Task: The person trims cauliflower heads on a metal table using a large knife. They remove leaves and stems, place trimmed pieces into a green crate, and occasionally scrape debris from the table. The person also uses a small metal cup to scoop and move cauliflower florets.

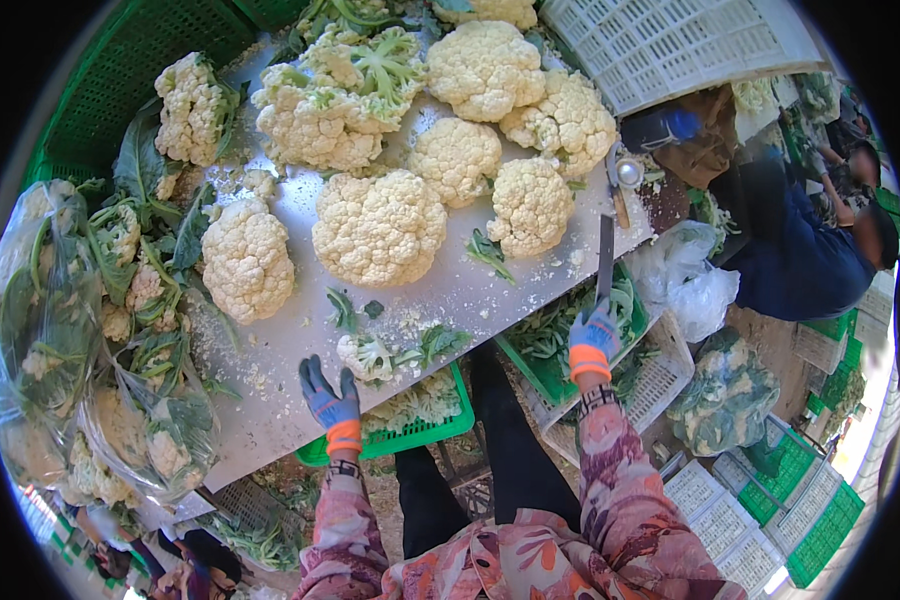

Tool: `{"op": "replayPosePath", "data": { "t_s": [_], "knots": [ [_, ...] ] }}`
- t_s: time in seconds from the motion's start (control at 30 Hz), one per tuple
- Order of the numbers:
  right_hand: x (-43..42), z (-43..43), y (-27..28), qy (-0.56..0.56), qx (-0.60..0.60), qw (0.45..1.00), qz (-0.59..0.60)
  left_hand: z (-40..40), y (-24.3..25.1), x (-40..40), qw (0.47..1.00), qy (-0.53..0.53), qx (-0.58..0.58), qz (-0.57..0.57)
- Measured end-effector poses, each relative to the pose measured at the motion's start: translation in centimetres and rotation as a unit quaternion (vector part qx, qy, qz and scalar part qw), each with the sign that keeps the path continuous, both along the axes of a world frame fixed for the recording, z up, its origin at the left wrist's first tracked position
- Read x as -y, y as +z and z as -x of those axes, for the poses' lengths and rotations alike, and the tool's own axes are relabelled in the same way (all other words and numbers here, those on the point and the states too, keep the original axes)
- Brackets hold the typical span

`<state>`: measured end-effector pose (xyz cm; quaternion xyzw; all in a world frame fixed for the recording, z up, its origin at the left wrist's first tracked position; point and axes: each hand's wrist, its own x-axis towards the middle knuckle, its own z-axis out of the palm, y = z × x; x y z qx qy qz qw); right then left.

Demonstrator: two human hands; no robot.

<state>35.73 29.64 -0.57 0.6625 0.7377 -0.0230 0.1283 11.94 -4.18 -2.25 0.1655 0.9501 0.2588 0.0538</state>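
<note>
My left hand [331, 397], in a grey-blue work glove with an orange cuff, hovers at the near table edge with fingers apart and nothing in it. Close to its fingertips lies a small cauliflower floret [364, 357] beside a cut green leaf [442, 343]. A knife [606, 255] with a long flat blade points away from me, gripped in my gloved right hand [594, 337] off the table's right edge. Beyond my hands, a large cauliflower head [379, 228] rests on the pale table [285, 375]. An oblong head [247, 259] sits left of it, a smaller one [531, 207] right.
Plastic bags of leafy cauliflower [41, 337] crowd the left side. A green crate of florets [461, 420] stands below the near edge; a green crate of leaves [547, 382] is under my right hand. A second knife [618, 196] lies at the right corner. People work farther right.
</note>
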Motion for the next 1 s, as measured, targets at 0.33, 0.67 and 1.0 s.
{"op": "replayPosePath", "data": {
  "t_s": [0.33, 0.67, 1.0],
  "knots": [
    [-3.8, 5.1, -6.7, 0.049, -0.148, 0.984, -0.084, -18.2, 0.6, 2.2, 0.974, -0.011, 0.224, 0.027],
    [14.3, 3.9, -2.6, 0.277, -0.320, 0.904, 0.066, -15.4, -3.8, 2.9, 0.963, -0.048, 0.261, -0.038],
    [19.1, 9.6, -9.4, 0.245, -0.153, 0.935, 0.205, -9.1, -2.1, 7.6, 0.966, -0.046, 0.255, -0.004]
  ]
}}
